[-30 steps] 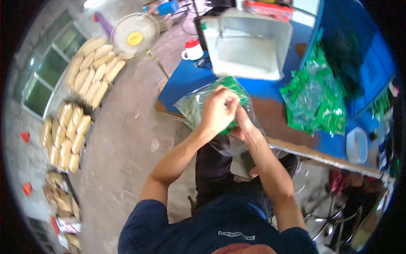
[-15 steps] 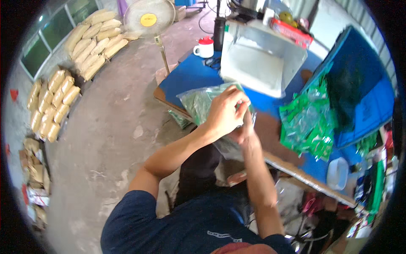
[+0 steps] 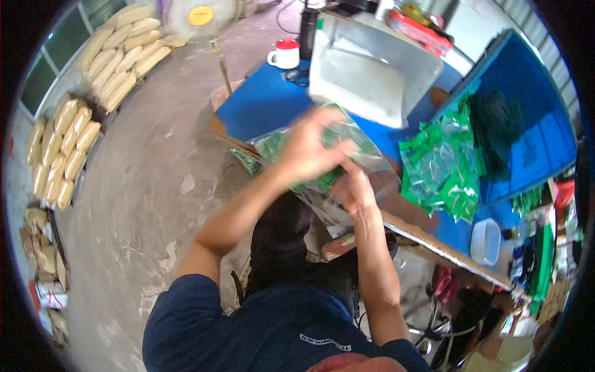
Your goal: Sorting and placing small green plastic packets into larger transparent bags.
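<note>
A clear plastic bag (image 3: 378,162) with green material inside is at the near edge of the blue-topped table, in front of my body. My right hand (image 3: 354,189) grips it from the near side, fingers curled against the plastic. Over the bag is my left hand (image 3: 310,149), smeared by motion, with its thumb and fingers apart. Part of the bag is hidden beneath the left hand, and a clear flap hangs below the table edge.
Green-and-clear bags (image 3: 443,164) lie at the right, spilling from a tilted blue crate (image 3: 533,124). Behind my hands stands a white bin (image 3: 362,80), beside a red-lidded mug (image 3: 285,54). A small clear tub (image 3: 485,242) sits near the table's right edge; a fan (image 3: 201,18) stands beyond.
My hands were close together at the bag's upper part; now the left has opened and moved left, away from the right. More of the clear bag shows. The whole view has shifted slightly.
</note>
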`<state>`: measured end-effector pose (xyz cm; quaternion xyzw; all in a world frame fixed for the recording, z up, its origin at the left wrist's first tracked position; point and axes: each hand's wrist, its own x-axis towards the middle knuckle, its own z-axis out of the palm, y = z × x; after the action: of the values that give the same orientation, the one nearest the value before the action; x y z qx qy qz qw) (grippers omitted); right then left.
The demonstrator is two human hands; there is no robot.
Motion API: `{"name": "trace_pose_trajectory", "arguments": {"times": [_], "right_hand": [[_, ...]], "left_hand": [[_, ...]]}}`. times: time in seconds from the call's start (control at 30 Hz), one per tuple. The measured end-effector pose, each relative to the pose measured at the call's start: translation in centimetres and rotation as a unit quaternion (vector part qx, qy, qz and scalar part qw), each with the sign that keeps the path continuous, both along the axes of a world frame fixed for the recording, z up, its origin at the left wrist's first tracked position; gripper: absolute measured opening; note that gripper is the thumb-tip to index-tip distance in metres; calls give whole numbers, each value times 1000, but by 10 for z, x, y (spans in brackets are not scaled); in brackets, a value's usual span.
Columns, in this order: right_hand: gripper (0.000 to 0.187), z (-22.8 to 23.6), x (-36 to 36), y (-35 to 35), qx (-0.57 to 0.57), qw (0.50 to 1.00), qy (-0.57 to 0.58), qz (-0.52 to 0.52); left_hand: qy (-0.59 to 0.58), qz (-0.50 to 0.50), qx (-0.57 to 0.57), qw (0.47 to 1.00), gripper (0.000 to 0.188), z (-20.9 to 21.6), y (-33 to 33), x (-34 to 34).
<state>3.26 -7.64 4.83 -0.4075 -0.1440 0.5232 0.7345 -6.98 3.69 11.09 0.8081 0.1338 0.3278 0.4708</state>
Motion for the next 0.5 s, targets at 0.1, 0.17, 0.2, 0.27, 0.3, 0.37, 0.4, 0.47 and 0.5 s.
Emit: {"name": "trace_pose_trajectory", "arguments": {"times": [0.1,0.17,0.2,0.27,0.3,0.37,0.4,0.47,0.5], "right_hand": [[47,9,-5,1,-13,999,46,8],[46,0,8,7,-25,999,34,11],[45,2,11,7,-46,999,18,18],[50,6,10,10,-20,1000,15,18],[54,9,4,15,-1,999,5,31],[50,-4,0,26,-19,999,13,39],[47,-3,-9,33,-6,998,33,51],[40,-3,-6,43,-2,991,128,26],[42,34,-20,37,-77,990,120,9]], "left_hand": [[112,-74,-192,972,74,-47,133,-33],[242,-149,-131,950,81,-67,153,-38],[244,-166,-142,945,81,-66,146,-35],[238,-195,-163,937,79,-60,141,-28],[223,-212,-193,932,78,-60,139,-33],[223,-202,-173,938,72,-60,131,-32],[224,-168,-168,945,69,-58,127,-35],[241,-117,-128,955,63,-42,108,-22],[249,-101,-132,954,63,-39,110,-37]]}}
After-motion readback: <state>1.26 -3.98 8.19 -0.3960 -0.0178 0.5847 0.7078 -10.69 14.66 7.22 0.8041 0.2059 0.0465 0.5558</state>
